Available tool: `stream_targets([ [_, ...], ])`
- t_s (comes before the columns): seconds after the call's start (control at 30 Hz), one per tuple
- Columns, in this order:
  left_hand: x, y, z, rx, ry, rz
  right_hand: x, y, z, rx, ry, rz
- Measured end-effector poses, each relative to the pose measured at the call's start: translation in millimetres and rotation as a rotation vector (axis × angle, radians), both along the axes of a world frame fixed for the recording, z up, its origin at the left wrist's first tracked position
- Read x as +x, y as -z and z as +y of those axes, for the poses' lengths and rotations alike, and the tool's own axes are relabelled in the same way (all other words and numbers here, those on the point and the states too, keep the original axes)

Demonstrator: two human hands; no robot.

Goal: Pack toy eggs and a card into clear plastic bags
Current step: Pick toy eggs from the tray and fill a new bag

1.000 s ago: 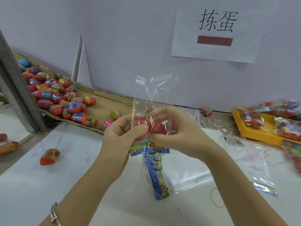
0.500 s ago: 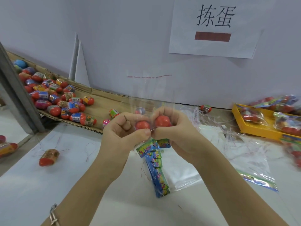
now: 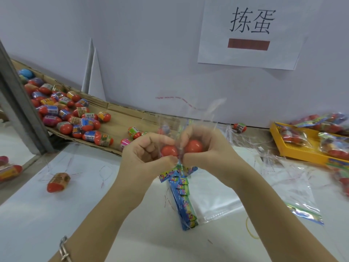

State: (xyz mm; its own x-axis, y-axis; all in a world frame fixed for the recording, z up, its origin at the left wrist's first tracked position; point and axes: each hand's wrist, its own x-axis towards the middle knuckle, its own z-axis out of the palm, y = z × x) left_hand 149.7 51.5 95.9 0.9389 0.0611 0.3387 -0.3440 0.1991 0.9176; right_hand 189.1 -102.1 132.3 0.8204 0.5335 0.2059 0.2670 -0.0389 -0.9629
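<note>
Toy eggs (image 3: 193, 146) sit inside the clear plastic bag (image 3: 190, 118); left hand (image 3: 145, 157) and right hand (image 3: 211, 148) each curl a tight grip round it (probably steadying them for sealing).

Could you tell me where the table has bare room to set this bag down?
The barest patch is the white tabletop at near left, between the lone toy egg and the stack of cards. The right is crowded with empty clear bags and the yellow tray; the cardboard is heaped with loose eggs.
</note>
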Motion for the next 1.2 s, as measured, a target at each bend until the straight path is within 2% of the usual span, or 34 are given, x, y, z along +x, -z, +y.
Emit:
stream_targets([
  [0.1, 0, -1, -2, -0.045, 0.017, -0.005, -1, 4, 5, 0.086, -0.016, 0.07],
  [0.23, 4, -2, 4, -0.199, 0.013, 0.02, 2, -2, -4, 0.135, -0.108, 0.059],
  [0.37, 5, -3, 5, -0.233, 0.011, 0.061, 8, -9, -15, 0.068, 0.03, -0.038],
  [0.57, 7, -3, 2, -0.392, 0.061, 0.098, 12, -10, -25, 0.053, 0.068, 0.051],
  [0.83, 5, -5, -4, -0.455, 0.062, 0.137, 15, -5, -24, 0.218, 0.072, 0.151],
  [0.9, 4, -6, -6, -0.416, 0.012, 0.156, 14, -6, -26, 0.172, 0.052, 0.155],
  [1.0, 3, -4, -5, -0.427, -0.038, 0.153, 13, -9, -29, -0.015, 0.064, 0.056],
  [1.2, 4, 0, -3, -0.331, -0.117, 0.107, 13, -9, -29, -0.129, 0.119, -0.014],
])
